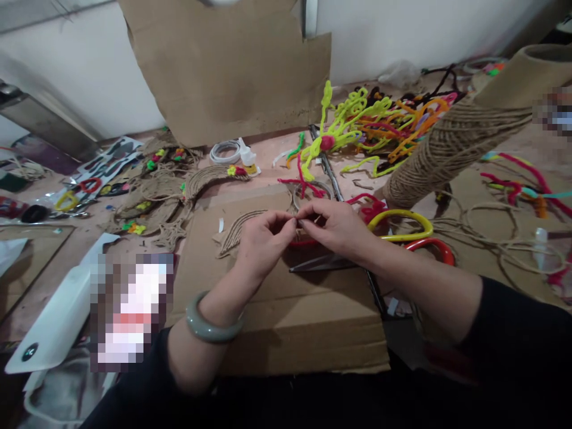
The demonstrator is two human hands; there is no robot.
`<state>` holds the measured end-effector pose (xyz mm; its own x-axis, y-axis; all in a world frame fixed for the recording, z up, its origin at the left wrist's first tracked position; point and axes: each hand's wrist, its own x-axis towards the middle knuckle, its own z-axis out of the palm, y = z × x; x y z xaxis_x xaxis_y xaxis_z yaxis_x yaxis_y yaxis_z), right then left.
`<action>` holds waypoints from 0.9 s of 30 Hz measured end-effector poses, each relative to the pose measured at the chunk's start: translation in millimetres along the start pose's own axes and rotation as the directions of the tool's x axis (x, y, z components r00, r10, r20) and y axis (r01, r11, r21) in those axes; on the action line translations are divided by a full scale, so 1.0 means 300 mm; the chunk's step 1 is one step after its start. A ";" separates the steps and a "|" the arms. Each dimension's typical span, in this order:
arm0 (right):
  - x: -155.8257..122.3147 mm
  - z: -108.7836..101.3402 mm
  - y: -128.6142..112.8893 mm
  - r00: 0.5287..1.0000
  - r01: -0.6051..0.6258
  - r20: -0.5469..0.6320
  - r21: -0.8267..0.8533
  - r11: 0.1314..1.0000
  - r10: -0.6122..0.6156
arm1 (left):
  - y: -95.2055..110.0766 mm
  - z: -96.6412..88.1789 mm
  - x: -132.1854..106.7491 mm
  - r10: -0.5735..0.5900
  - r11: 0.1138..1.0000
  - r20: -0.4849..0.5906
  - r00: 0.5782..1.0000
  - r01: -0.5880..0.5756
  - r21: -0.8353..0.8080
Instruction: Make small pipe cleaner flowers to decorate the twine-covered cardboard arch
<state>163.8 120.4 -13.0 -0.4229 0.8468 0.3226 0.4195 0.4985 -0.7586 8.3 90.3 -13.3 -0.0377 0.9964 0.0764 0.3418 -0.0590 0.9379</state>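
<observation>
My left hand (263, 241) and my right hand (335, 225) meet fingertip to fingertip above a cardboard sheet (250, 298). Both are closed in a pinch; whatever lies between the fingertips is too small or hidden to name. Beside and partly behind my left hand lies a curved twine piece (239, 229) on the cardboard. Under my right forearm, scissors with a yellow handle (402, 223) and a red-orange handle (435, 247) show, their blades partly covered by the hand. Red fuzzy pipe cleaners (308, 185) lie just beyond my fingers, near a roll of clear tape (328, 192).
A large twine cone (429, 149) leans at the right, trailing loose strands. Bright pipe cleaners (379, 122) pile up behind. Left are finished-looking twine pieces (156, 190), a glue bottle (248, 156), a white elongated device (62, 316) and a blurred phone-like screen (134, 310). Upright cardboard (232, 71) stands behind.
</observation>
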 end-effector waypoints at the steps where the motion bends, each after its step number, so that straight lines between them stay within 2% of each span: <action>1: -0.001 0.000 -0.003 1.000 -0.006 0.002 0.001 1.000 0.006 | 0.002 0.000 0.000 0.004 1.000 -0.006 1.000 -0.004 0.004; 5: -0.001 -0.001 -0.003 0.998 -0.057 0.003 0.087 0.995 0.057 | 0.008 0.006 0.004 -0.092 0.986 0.003 0.996 0.091 -0.137; 7: 0.001 0.000 0.005 0.996 -0.091 0.003 0.146 0.985 0.091 | 0.011 0.009 0.007 -0.159 0.953 0.030 0.987 0.161 -0.256; 10: 0.006 0.004 0.020 0.992 -0.122 -0.002 0.217 0.969 0.126 | 0.015 0.009 0.009 -0.201 0.905 0.071 0.977 0.213 -0.369; 15: 0.010 0.006 0.028 0.988 -0.150 -0.004 0.278 0.949 0.157 | 0.019 0.012 0.006 -0.212 0.881 0.148 0.966 0.254 -0.399; 21: 0.013 0.004 0.025 0.981 -0.192 0.038 0.387 0.902 0.193 | 0.012 0.012 0.006 -0.206 0.862 0.183 0.961 0.267 -0.432; 23: 0.016 0.004 0.022 0.970 -0.236 0.058 0.436 0.869 0.234 | 0.011 0.009 0.007 -0.204 0.861 0.195 0.959 0.270 -0.430; 27: 0.022 0.002 0.008 0.925 -0.375 0.162 0.549 0.747 0.345 | 0.008 0.005 0.013 -0.225 0.851 0.223 0.949 0.302 -0.429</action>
<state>161.5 127.0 -13.2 -0.3768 0.9246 -0.0553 0.0312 -0.0470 -0.9984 10.3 94.0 -11.3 0.0968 0.9721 -0.2137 -0.1233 0.2248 0.9666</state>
